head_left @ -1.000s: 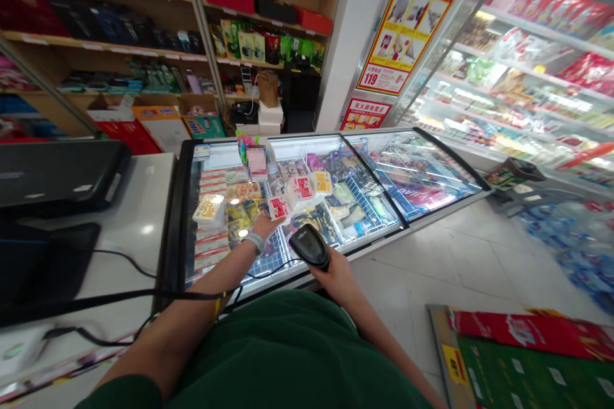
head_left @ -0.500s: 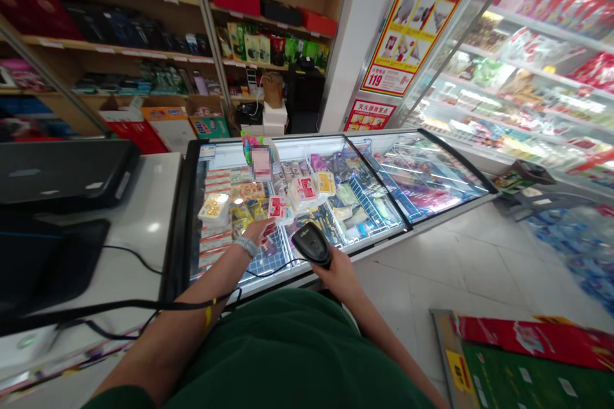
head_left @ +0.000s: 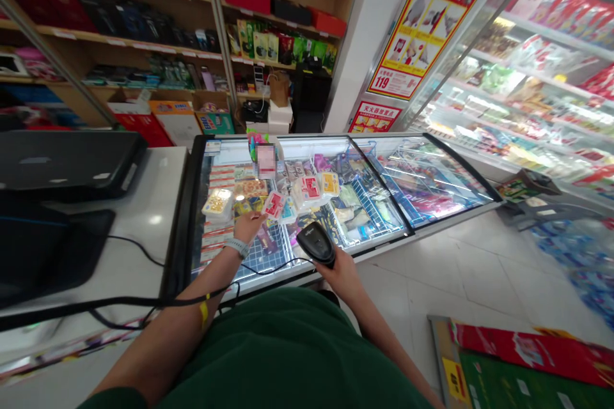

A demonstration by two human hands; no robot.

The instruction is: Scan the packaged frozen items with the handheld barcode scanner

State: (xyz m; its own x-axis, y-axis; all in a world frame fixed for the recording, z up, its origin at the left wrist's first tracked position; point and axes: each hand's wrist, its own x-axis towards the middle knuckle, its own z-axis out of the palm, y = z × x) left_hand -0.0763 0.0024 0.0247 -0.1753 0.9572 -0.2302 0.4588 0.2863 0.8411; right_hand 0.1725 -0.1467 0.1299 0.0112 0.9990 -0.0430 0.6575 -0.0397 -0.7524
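Observation:
My left hand, wearing a watch, pinches the edge of a small clear plastic box with a red label over the glass freezer top. Just right of that box lies a box with a blue label. My right hand is wrapped round a black barcode scanner, whose head points toward the boxes. Further right sit stacked boxes with a red label and a box with a yellow label. A tub with yellow contents stands left of my left hand.
The chest freezer has a black frame and holds packaged goods under glass. A black scanner cable crosses in front of me. On the left is a counter with black equipment. Cartons stand at lower right.
My left hand has moved slightly left, and the red-labelled box in it has shifted left and tilted, showing more of the blue-labelled box. The scanner stays in my right hand.

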